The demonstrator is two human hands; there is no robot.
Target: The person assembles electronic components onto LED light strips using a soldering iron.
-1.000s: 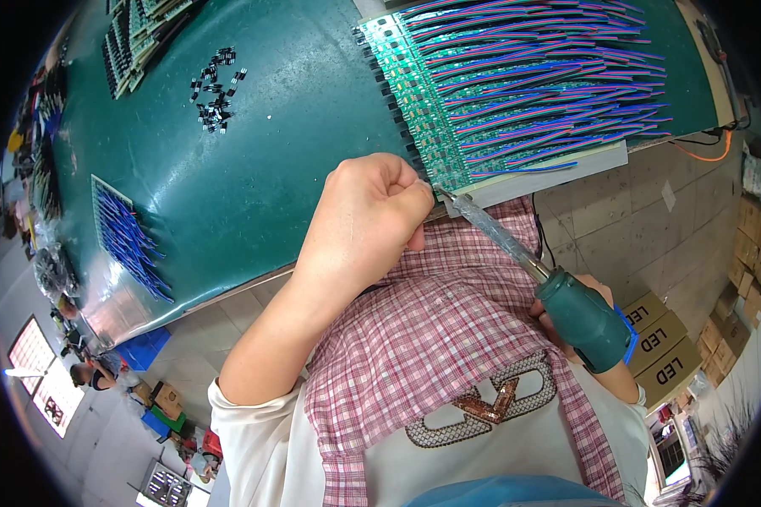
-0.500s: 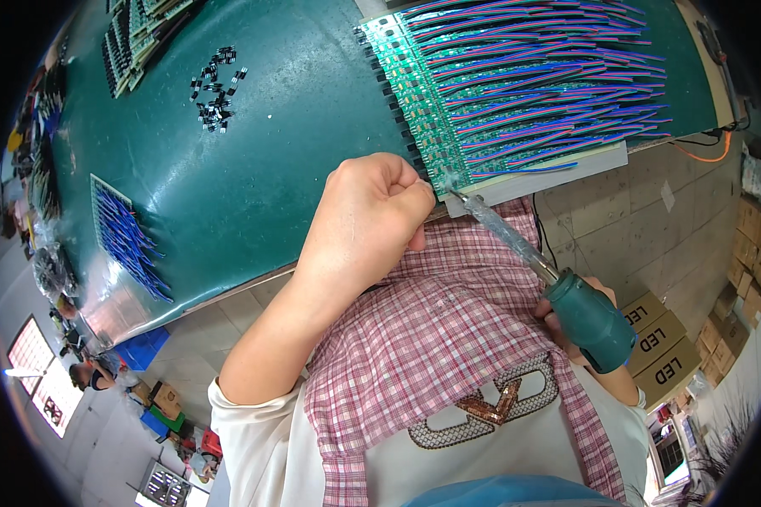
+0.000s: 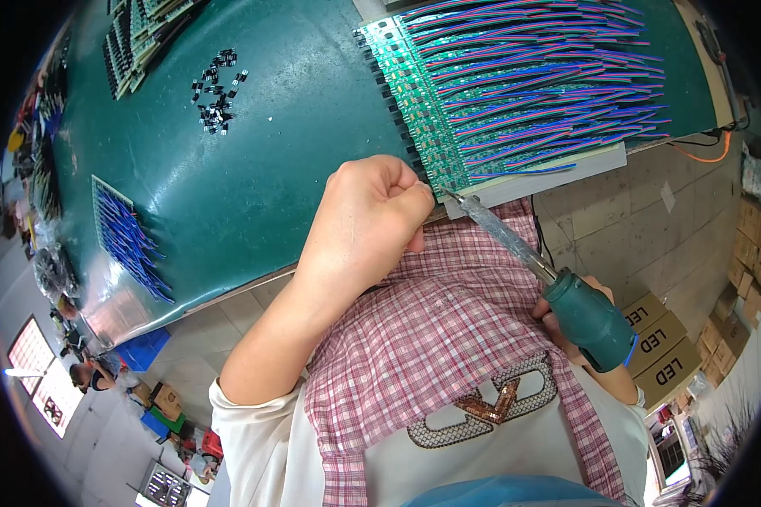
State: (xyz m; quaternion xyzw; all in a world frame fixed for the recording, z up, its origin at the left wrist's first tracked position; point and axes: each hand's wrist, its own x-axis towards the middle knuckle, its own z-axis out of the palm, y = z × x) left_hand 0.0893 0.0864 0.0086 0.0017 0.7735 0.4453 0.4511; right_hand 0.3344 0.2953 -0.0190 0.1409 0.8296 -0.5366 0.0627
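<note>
A green soldering iron (image 3: 585, 319) is gripped in my right hand (image 3: 596, 291), which its handle partly hides. Its tip touches or nearly touches the near corner of a green circuit board panel (image 3: 427, 110). Many blue, red and black wires (image 3: 550, 80) run to the right from that panel. Black components line the panel's left edge. My left hand (image 3: 376, 207) is closed beside the same near corner, thumb and fingers pinched together. Whatever sits in that pinch is hidden behind the fingers.
Loose black components (image 3: 217, 106) lie in a small pile on the green table (image 3: 296, 84). A smaller board with blue wires (image 3: 127, 241) is at the left, stacked boards (image 3: 135, 42) at the far left. Brown cartons (image 3: 664, 351) stand on the floor at the right.
The soldering iron has shifted very slightly left at the board corner, and the wisp of smoke near its tip has faded. My left hand has hardly moved.
</note>
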